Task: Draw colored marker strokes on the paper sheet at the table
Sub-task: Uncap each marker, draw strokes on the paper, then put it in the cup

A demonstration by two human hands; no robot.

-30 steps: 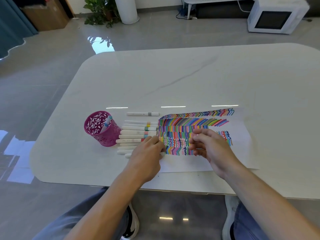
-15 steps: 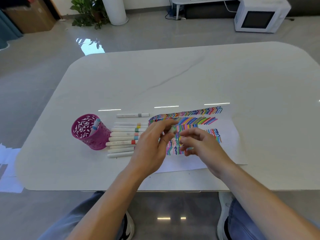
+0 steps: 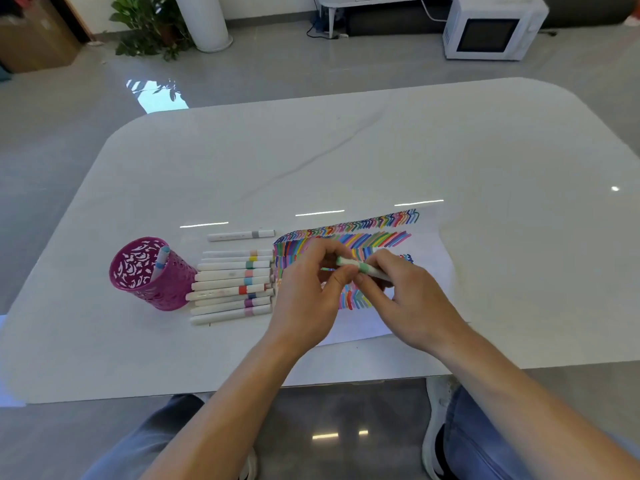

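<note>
A white paper sheet (image 3: 433, 247) covered with rows of coloured strokes lies on the white table (image 3: 346, 161). Above it, both hands hold one white marker with a green band (image 3: 362, 268). My left hand (image 3: 311, 289) pinches its left end between thumb and fingers. My right hand (image 3: 405, 296) grips the barrel from the right. The marker's tip is hidden by my fingers. Several white markers with coloured bands (image 3: 232, 285) lie side by side left of the sheet.
A magenta perforated pen cup (image 3: 152, 275) with one blue-banded marker in it stands left of the marker row. One grey-banded marker (image 3: 240, 234) lies apart behind the row. Beyond the table are a microwave (image 3: 491, 27) on the floor and a plant (image 3: 149, 26).
My left hand lifted a green-banded marker from the row and brought it over the sheet. My right hand came in to meet it, and both now hold the marker.
</note>
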